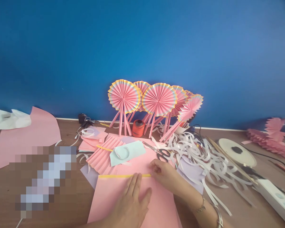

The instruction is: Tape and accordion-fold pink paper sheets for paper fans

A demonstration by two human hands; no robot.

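A pink sheet of paper lies in front of me, with a yellow strip along its far edge. My left hand rests flat on the sheet, fingers stretched out to the strip. At the strip's right end, my right hand has its fingers curled together; what they may hold is hidden. Just beyond that hand lies a pair of black-handled scissors. A pale blue piece of paper and a pleated pink paper lie past the sheet.
Several pink pleated paper fans stand against the blue wall, near an orange-red container. White paper strips are heaped at the right, beside a round cream-coloured object and a white power strip. More pink paper lies left.
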